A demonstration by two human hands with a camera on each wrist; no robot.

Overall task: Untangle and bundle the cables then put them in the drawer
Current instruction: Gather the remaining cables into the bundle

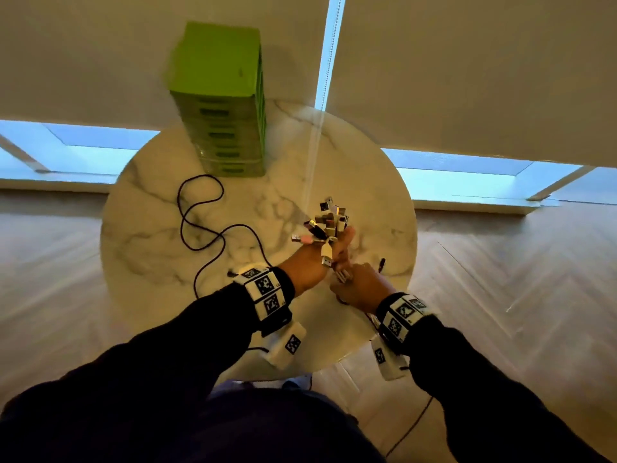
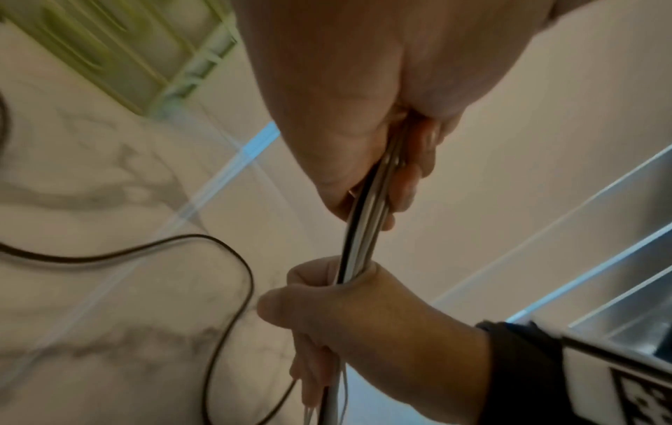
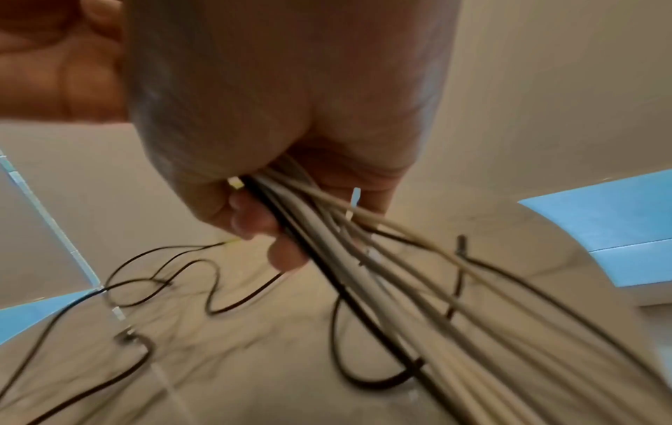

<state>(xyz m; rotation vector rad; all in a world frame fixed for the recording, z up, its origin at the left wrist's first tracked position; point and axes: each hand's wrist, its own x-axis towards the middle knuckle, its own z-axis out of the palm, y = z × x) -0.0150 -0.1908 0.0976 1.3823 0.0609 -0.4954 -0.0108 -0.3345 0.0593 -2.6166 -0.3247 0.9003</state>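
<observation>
1. A person's left hand (image 1: 312,262) is clenched round a bunch of cables (image 2: 358,233) just below their plugs (image 1: 325,222), which fan out above the fist.
2. The right hand (image 1: 359,285), directly beneath and nearly touching, grips the same strands; they trail down past it, off the table (image 1: 150,228).
3. One black cable (image 1: 200,222) lies loose to the left of the hands, well apart.
4. The cords look light, limp and slick, likely to slip; a grip close under the plugs seems surest.
5. The green drawers (image 1: 227,128) stand beyond the left hand, apparently shut.
</observation>
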